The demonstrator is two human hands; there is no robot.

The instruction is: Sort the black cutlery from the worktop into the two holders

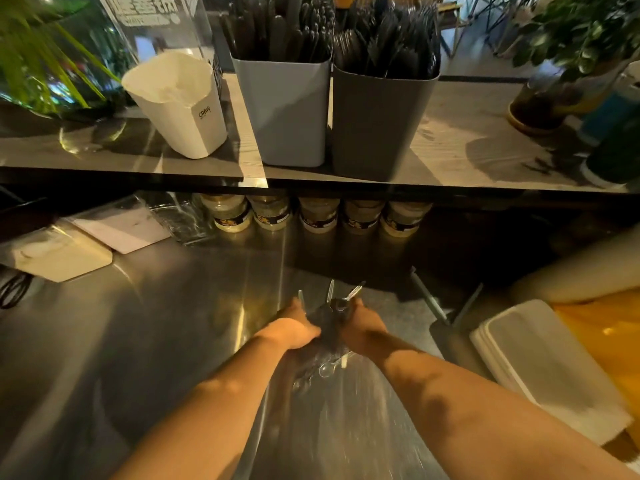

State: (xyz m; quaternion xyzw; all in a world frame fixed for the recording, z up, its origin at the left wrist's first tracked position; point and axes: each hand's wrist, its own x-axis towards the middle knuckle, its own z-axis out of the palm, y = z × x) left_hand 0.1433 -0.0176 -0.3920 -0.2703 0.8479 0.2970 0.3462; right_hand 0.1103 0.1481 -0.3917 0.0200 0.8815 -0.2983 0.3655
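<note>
Holding a bundle of black cutlery between both hands, just above the steel desk, low in the middle of the view. Wrapping the left hand round the bundle's left side and the right hand round its right side, fingers curling onto it. Seeing thin handles fanning out of the far end; near end blurring, so not telling the pieces apart there.

Noting two loose dark pieces lying on the desk just right of the hands, beside a stack of white trays.

Looking up to the shelf: finding a light grey holder and a dark grey holder standing side by side, upright, both packed with stored cutlery. Spotting a white container tilting left of them, and a row of jars sitting under the shelf.
</note>
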